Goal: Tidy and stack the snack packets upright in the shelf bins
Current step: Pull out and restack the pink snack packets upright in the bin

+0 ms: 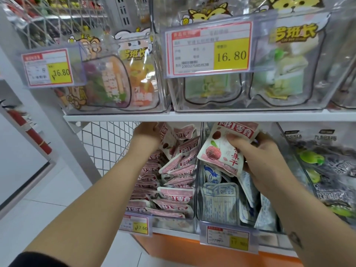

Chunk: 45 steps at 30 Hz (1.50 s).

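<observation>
Gleaming white shelf [192, 117] — tiled floor [48, 189]

- left upper price tag [50, 67]: yellow box says 16.80
- big upper price tag [211, 48]: 16.80 too, with barcode digits that look like 2302271603538
- upper pouches [134, 53]: fat yellow "班长", the first character is cut off
- pink packets [176, 195]: "网红零食" on the top band
- red-fruit packet [221, 151]: same "网红零食" band, plus red "果干" down the side
- lower left tag [135, 224]: 17.60
- lower middle tag [228, 239]: starts with 17, the rest is too blurry
</observation>
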Motion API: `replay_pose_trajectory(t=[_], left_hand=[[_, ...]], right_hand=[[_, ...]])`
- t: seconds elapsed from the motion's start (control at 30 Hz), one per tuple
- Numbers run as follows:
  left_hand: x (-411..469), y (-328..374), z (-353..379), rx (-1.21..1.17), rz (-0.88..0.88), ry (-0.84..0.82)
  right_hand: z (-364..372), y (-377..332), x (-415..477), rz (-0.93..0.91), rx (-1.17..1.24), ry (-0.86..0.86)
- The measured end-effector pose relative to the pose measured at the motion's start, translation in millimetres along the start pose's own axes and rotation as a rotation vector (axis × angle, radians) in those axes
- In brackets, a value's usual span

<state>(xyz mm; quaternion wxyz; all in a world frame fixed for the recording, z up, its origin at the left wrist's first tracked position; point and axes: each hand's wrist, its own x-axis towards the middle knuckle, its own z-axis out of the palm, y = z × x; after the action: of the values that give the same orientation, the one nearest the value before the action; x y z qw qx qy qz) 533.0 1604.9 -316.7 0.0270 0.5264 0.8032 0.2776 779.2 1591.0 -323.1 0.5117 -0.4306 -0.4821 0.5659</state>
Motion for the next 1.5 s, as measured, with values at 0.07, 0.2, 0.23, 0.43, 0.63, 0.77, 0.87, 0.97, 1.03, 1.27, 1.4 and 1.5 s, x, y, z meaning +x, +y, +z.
replay_pose_trajectory(t=[0.07,0.2,0.23,0.43,0.63,0.77,0.87,0.97,1.03,1.27,1.4,1.5], left_hand=[[-16,-3,-1,-0.087,0.053,0.073],[-48,-14,-8,-0.291,0.002,0.13],[-57,-16,-10,-0.374,-0.028,0.142],[-95,-11,-19,-0.491,0.094,0.226],[-73,-6,-5,-0.299,0.244,0.073],[-49,6,12,-0.235,0.317,-0.015],[-34,12,28,-0.136,0.341,-0.179],[-20,6,45,0.107,0.341,-0.212],[-16,5,42,0.165,0.286,-0.159],[-48,-12,7,0.315,0.274,-0.217],[-52,-10,12,0.535,0.316,-0.282],[-44,-7,19,0.515,0.297,-0.254]], right_hand=[[1,1,0,0.006,0.0,-0.008],[0,1,1,0.013,-0.001,0.0],[0,1,0,0.016,-0.002,-0.002],[1,-3,-6,0.023,0.016,-0.008],[5,-6,-10,0.034,0.01,0.005],[8,-6,-10,0.028,0.007,0.025],[8,-3,-6,0.034,-0.001,0.03],[8,-1,-2,0.039,-0.003,0.015],[7,1,-1,0.038,-0.002,0.012],[5,-1,-3,0.023,-0.026,0.038],[2,-7,-9,-0.03,-0.093,0.137],[0,-8,-12,-0.025,-0.105,0.157]])
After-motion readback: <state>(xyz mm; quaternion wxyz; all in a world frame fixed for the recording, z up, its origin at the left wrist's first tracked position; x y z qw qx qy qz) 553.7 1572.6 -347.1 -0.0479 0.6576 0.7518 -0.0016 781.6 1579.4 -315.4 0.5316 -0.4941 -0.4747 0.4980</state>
